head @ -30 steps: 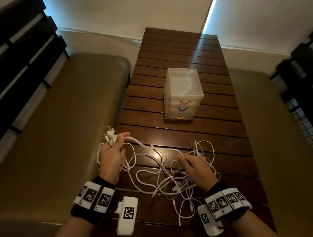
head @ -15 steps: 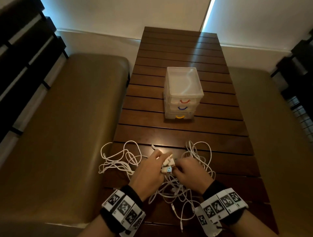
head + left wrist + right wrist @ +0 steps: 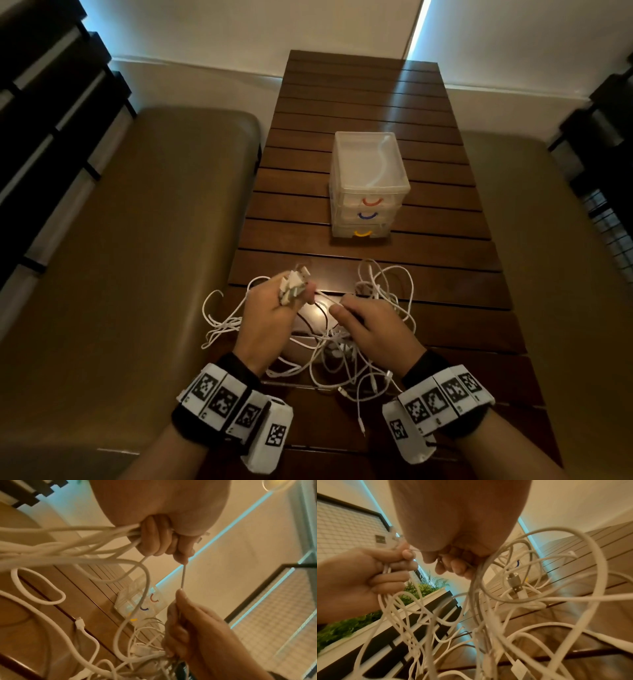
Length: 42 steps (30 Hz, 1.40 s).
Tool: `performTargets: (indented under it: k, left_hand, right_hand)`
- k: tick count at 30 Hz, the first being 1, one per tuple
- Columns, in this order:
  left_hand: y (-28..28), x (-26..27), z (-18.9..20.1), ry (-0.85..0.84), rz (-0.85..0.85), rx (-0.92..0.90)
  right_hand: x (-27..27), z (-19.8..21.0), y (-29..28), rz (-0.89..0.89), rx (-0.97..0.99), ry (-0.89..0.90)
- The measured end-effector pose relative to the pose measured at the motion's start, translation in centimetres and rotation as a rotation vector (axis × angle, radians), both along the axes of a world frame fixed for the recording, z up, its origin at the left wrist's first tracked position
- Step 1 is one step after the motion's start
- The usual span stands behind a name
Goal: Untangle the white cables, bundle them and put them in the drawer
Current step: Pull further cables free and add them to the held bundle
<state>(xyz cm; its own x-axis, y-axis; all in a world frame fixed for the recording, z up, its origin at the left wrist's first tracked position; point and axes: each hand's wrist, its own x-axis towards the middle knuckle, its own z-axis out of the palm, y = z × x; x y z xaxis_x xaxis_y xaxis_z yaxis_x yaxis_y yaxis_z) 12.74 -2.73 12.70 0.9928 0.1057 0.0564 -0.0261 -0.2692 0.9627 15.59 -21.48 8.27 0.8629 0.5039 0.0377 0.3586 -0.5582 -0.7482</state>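
White cables (image 3: pixel 346 356) bunched in left grip (image 3: pixel 270 318), one strand pinched taut by right grip (image 3: pixel 373 329).

Two hands (image 3: pixel 270 318), three drawers (image 3: pixel 368 214)

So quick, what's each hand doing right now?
Left hand: grips a bunch of white cable ends.
Right hand: pinches a single white cable stretched taut from the left hand.
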Motion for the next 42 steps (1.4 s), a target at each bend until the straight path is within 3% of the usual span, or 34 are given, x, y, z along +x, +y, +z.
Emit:
performTargets:
  k: [4, 9, 16, 22, 25, 28, 33, 37, 42]
  left_hand:
    - [0.7, 0.3, 0.8, 0.015, 0.117, -0.168]
    - [0.4, -0.3, 1.8, -0.007, 0.131, -0.305]
    - [1.5, 0.6, 3.7, -0.071, 0.100, -0.305]
    - [2.0, 0.3, 3.0, 0.021, 0.164, -0.374]
    - [2.7, 0.2, 2.1, 0.106, 0.191, -0.327]
    - [2.3, 0.0, 1.8, 0.170, 0.186, -0.238]
    - [3.8, 0.6, -0.8, 0.213, 0.182, 0.231]
    - [2.7, -0.2, -0.3, 0.000, 0.126, 0.577]
    - [0.1, -1.0, 0.7, -0.167, -0.015, 0.615]
  right_hand:
    - [0.5, 0.0, -0.2, -0.024, 0.035, 0.054]
    - [0.7, 0.8, 0.2, -0.019, -0.028, -0.005]
    - [1.6, 1.8, 1.0, -0.033, 0.077, 0.038]
    - [1.0, 0.7, 0.1, -0.006, -0.135, 0.080]
    - [-0.3, -0.7, -0.8, -0.125, -0.151, -0.048]
    - [-0.8, -1.5, -1.2, -0.284, -0.174, -0.015]
    - [-0.8, -1.2, -2.1, -0.341, -0.205, -0.009]
    - [-0.9, -0.8, -1.9, -0.357, -0.158, -0.049]
    - [-0.8, -0.3, -1.5, -0.340, -0.135, -0.098]
